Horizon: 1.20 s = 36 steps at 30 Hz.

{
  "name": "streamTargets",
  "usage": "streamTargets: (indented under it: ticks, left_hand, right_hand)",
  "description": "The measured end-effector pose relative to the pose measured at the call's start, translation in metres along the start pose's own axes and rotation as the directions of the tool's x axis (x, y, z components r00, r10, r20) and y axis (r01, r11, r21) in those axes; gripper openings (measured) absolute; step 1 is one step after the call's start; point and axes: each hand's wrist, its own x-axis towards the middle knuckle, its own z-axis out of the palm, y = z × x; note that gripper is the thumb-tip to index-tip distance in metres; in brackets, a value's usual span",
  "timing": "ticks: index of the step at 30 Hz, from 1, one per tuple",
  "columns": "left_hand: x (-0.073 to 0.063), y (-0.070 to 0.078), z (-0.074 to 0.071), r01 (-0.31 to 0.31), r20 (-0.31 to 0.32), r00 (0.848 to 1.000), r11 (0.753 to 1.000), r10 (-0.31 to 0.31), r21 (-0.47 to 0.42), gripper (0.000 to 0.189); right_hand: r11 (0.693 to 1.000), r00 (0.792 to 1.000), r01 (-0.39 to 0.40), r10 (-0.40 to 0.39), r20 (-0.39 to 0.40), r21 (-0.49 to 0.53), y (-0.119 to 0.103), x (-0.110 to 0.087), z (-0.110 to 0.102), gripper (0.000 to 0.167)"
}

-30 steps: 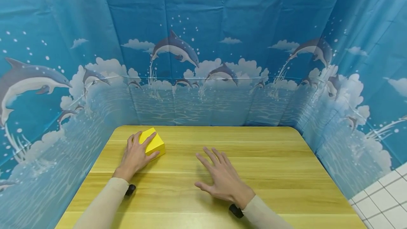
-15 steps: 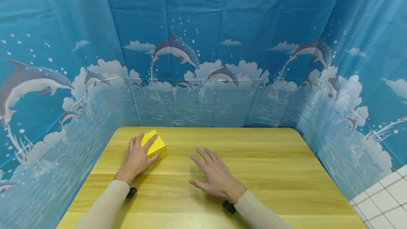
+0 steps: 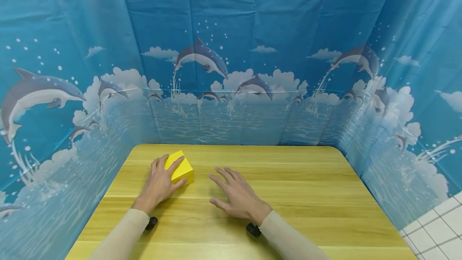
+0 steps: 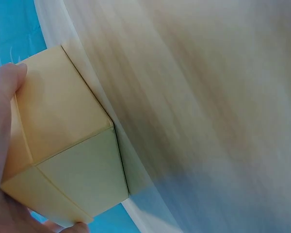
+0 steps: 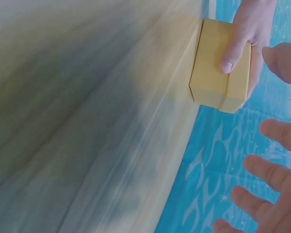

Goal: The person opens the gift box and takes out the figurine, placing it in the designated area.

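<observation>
A plain yellow box (image 3: 183, 168) sits on the wooden table toward its far left, turned at an angle. My left hand (image 3: 157, 183) grips it from the left, thumb on the near side and fingers spread over the top and far edge. In the left wrist view, a thin seam runs along the sides of the box (image 4: 70, 109), with fingertips pressed to two opposite faces. To the right of the box, my right hand (image 3: 237, 196) hovers over the table, fingers spread and holding nothing. The right wrist view shows the box (image 5: 211, 63) beyond my right fingertips.
The wooden table (image 3: 299, 196) has rounded far corners. Blue curtains (image 3: 231, 119) printed with dolphins hang right behind it and along both sides. White floor tiles (image 3: 438, 228) show at the lower right. A small black device (image 3: 253, 230) is worn at each wrist.
My left hand and the yellow box have shifted slightly to the right and nearer. My right hand has moved left toward the box, its fingers still spread.
</observation>
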Motion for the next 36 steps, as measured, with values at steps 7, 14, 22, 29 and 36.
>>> streamTargets:
  ticks: [7, 14, 22, 29, 36]
  left_hand:
    - [-0.005, 0.010, 0.001, -0.019, 0.004, 1.000, 1.000, 0.019, -0.001, 0.087]
    - [-0.009, 0.023, 0.004, -0.046, 0.014, 0.999, 0.999, 0.046, -0.005, 0.087]
    - [-0.016, 0.039, 0.004, -0.103, -0.006, 0.995, 0.995, 0.103, -0.005, 0.086]
    - [-0.019, 0.052, 0.007, -0.145, 0.003, 0.989, 0.989, 0.145, -0.014, 0.085]
    - [-0.019, 0.064, 0.010, -0.172, 0.028, 0.984, 0.984, 0.173, -0.044, 0.086]
  right_hand:
    - [1.000, 1.000, 0.007, -0.007, 0.016, 0.023, -0.001, 0.011, 0.002, 0.074]
    - [0.999, 1.000, 0.021, -0.021, 0.002, 0.045, -0.001, 0.020, 0.005, 0.070]
    - [0.998, 1.000, 0.014, -0.016, 0.027, 0.068, -0.001, 0.025, 0.008, 0.067]
    - [0.997, 0.998, 0.060, -0.060, 0.001, 0.055, 0.003, 0.024, 0.011, 0.062]
    - [0.997, 0.998, 0.064, -0.062, -0.031, 0.046, 0.009, 0.016, 0.008, 0.053]
